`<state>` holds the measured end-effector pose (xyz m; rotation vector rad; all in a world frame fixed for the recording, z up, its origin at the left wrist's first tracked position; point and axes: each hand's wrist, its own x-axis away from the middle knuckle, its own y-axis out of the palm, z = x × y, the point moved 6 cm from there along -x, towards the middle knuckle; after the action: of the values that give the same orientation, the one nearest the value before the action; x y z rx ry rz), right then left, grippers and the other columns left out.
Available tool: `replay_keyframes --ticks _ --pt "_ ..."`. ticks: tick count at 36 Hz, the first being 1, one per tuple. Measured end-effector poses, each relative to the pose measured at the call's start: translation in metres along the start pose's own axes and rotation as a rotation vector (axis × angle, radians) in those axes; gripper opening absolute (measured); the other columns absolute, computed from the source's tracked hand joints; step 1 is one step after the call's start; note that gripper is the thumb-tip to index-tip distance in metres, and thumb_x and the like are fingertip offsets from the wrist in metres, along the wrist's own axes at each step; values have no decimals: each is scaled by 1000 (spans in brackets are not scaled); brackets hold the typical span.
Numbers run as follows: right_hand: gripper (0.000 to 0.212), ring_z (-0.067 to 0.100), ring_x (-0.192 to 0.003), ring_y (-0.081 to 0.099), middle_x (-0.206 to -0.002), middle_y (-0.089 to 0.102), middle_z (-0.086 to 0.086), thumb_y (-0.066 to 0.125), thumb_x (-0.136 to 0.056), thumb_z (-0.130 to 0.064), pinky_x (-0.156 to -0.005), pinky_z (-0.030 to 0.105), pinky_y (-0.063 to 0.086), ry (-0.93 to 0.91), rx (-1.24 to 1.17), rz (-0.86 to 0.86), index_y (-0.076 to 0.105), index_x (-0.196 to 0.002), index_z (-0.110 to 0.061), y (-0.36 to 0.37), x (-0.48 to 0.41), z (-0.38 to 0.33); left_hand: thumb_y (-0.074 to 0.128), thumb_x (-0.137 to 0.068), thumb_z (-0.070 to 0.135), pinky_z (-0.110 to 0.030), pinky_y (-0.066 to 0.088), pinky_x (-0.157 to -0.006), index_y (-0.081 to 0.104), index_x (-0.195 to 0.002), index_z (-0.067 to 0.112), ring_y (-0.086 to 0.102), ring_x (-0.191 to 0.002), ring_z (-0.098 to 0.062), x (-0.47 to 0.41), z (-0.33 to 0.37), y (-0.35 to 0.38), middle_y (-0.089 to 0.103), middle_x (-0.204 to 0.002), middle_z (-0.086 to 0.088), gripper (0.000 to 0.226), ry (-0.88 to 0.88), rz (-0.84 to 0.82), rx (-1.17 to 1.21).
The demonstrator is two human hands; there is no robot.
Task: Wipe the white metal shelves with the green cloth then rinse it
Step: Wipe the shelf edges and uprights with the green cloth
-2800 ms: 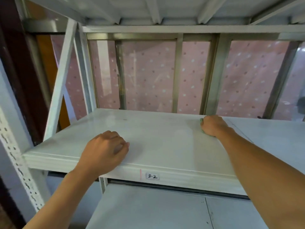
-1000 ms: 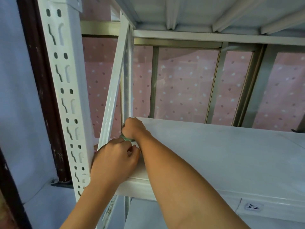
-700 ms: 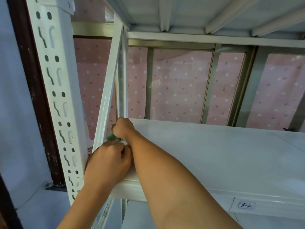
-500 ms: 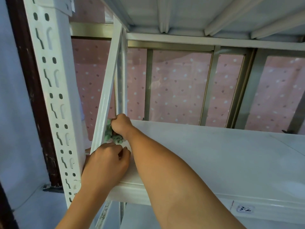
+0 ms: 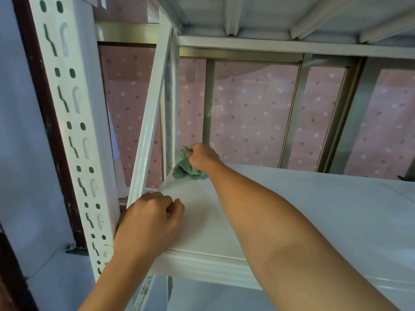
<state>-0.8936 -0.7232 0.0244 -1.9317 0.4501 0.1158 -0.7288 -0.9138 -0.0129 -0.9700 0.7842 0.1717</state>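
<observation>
The white metal shelf (image 5: 314, 209) runs across the middle of the view at chest height. My right hand (image 5: 203, 158) reaches over it to the back left corner and grips the bunched green cloth (image 5: 185, 168), which presses against the foot of the rear upright (image 5: 171, 108). My left hand (image 5: 148, 223) rests on the shelf's front left corner with its fingers curled in, holding nothing that I can see. It sits against the slanted white brace (image 5: 149, 122).
A perforated white front post (image 5: 69, 122) stands at the left. The ribbed underside of the upper shelf (image 5: 280, 14) hangs close overhead. Behind the rack is a metal-framed window with a pink dotted covering (image 5: 253, 117). A lower shelf (image 5: 213, 297) shows below.
My right hand has carried the cloth from the shelf's left edge near my left hand back and up to the rear upright. More cloth now shows. My left hand stays at the front corner.
</observation>
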Motion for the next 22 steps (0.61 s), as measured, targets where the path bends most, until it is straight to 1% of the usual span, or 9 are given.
replay_keyframes --ticks 2,4,7,10,12,14,16,20,22 --pt "43 28 -93 62 -111 64 8 40 -102 -44 -70 32 44 1 99 -29 64 -118 -13 13 0 0 56 -87 35 -29 46 -45 47 -50 12 45 -45 -15 0 1 -1 44 -52 1 44 0 6 2" --pt "61 30 -104 61 -121 60 9 33 -98 -60 -72 32 41 5 222 -31 63 -127 -15 22 -2 -3 57 -87 35 -30 46 -45 47 -50 12 44 -46 -15 -1 1 -1 44 -52 1 44 1 -4 -11" --pt "77 32 -118 56 -134 53 12 24 -94 -71 -83 38 43 14 345 -55 55 -140 -18 33 -3 -11 57 -86 36 -30 45 -45 47 -51 13 43 -46 -14 -1 1 -1 44 -52 2 43 -1 -8 -8" --pt "66 32 -123 52 -139 50 12 28 -99 -60 -93 39 44 -10 432 -78 51 -144 -18 40 -2 -21 55 -86 37 -31 48 -47 49 -51 14 45 -47 -13 -1 1 -1 45 -53 3 42 -9 -18 -7" --pt "53 32 -123 52 -139 50 11 39 -100 -45 -94 38 44 -21 467 -90 50 -145 -19 42 -1 -24 54 -86 38 -31 48 -47 50 -52 14 46 -47 -12 -1 1 0 46 -53 3 42 -10 -28 -7" --pt "47 30 -120 54 -135 51 10 49 -99 -35 -92 35 45 -22 483 -102 52 -142 -17 42 0 -23 54 -86 38 -31 47 -46 48 -51 14 45 -47 -12 -1 0 0 45 -52 3 43 -12 -31 -14" --pt "43 29 -119 56 -133 53 10 53 -98 -29 -92 33 46 -15 477 -109 54 -139 -14 40 -1 -19 54 -87 38 -30 47 -47 49 -52 14 46 -47 -12 -1 0 1 45 -53 3 42 -8 -44 -26" --pt "40 28 -120 57 -133 55 10 54 -99 -23 -93 33 47 21 451 -114 56 -137 -11 35 -7 -8 53 -88 39 -28 46 -49 54 -57 17 49 -54 -12 -2 0 4 49 -58 5 38 9 -77 -38" --pt "39 27 -119 57 -133 56 9 52 -100 -25 -91 32 47 28 450 -120 56 -137 -12 33 -9 -2 53 -89 39 -21 43 -54 60 -63 21 52 -61 -10 -3 -1 7 54 -65 8 32 29 -116 -21"
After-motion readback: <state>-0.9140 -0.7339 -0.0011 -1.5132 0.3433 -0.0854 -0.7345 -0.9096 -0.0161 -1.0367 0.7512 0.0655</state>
